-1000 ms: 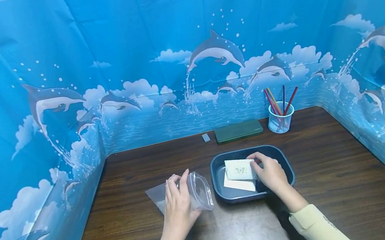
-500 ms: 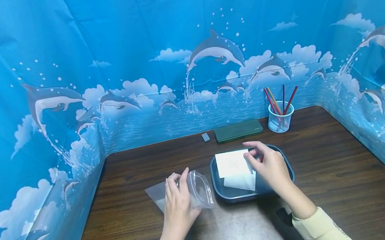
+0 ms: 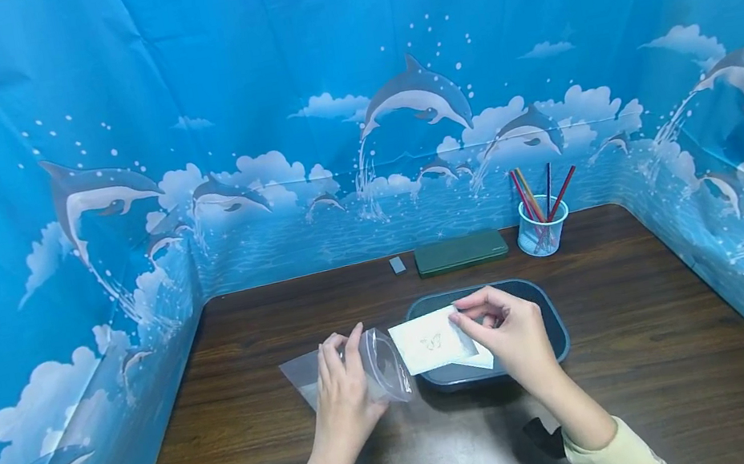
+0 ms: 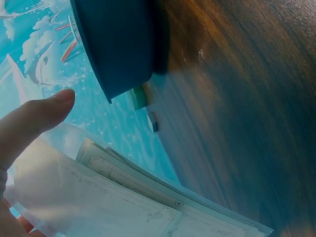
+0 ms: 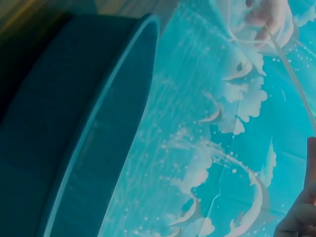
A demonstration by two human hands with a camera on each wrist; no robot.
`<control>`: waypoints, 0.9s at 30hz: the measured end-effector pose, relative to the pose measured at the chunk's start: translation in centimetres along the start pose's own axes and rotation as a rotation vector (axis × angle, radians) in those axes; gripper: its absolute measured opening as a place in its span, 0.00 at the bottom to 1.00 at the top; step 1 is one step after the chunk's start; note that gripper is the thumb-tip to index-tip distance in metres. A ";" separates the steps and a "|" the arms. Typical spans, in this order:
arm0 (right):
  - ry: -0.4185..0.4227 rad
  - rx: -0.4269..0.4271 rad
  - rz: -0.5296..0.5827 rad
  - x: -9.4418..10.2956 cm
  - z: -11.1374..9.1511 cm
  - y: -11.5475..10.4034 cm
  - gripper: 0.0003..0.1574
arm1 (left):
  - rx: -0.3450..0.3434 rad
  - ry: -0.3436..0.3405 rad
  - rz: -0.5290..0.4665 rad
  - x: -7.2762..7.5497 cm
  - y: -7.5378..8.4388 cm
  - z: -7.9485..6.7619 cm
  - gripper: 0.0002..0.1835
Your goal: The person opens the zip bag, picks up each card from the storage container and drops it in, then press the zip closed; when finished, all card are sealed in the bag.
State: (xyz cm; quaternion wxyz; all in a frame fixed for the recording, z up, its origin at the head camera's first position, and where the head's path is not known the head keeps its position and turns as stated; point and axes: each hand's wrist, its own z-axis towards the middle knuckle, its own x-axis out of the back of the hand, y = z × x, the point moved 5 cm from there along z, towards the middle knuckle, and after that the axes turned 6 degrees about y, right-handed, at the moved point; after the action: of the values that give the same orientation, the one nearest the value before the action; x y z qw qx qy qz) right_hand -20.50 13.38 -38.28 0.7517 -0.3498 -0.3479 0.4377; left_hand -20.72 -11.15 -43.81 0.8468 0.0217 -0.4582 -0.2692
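Observation:
My left hand (image 3: 343,395) grips a clear zip bag (image 3: 387,363) above the table, its mouth facing right. Printed cards (image 4: 103,197) with ornate borders show through the plastic in the left wrist view. Between thumb and fingers my right hand (image 3: 521,334) pinches a white card (image 3: 422,344) with a butterfly print. This card's left end is right at the bag's mouth; I cannot tell whether it is inside. Edge-on, the card (image 5: 291,71) appears as a thin strip in the right wrist view. Below it, another white card (image 3: 483,360) lies in the dark blue tray (image 3: 555,316).
Behind the tray lies a green case (image 3: 460,253), with a small grey block (image 3: 398,265) to its left. A light blue mesh cup (image 3: 542,237) of coloured pencils stands at the back right. A dolphin-print curtain (image 3: 314,233) encloses the wooden table (image 3: 242,382).
My right hand has lifted the butterfly card out of the tray and carried it left to the bag's mouth, tilting it. The left hand and bag have barely moved.

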 end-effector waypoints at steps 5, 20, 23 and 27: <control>-0.038 -0.024 0.015 -0.6 -0.7 -2.6 0.10 | 0.000 0.001 0.001 0.1 0.0 0.0 0.67; -0.117 -0.142 0.144 -4.3 -2.6 1.4 0.09 | -0.016 0.023 0.013 0.1 0.1 -0.2 0.64; -0.129 -0.143 0.147 -4.8 -2.9 1.4 0.09 | -0.015 0.021 0.009 0.0 0.2 -0.2 0.64; -0.133 -0.138 0.146 -5.5 -3.2 1.5 0.09 | -0.015 0.015 0.003 0.0 0.4 -0.2 0.63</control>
State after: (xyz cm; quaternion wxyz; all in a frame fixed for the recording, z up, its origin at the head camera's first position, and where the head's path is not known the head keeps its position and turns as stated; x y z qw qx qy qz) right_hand -20.52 8.28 -42.38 0.6674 -0.3952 -0.3999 0.4883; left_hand -20.39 -10.80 -43.83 0.8509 0.0166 -0.4497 -0.2712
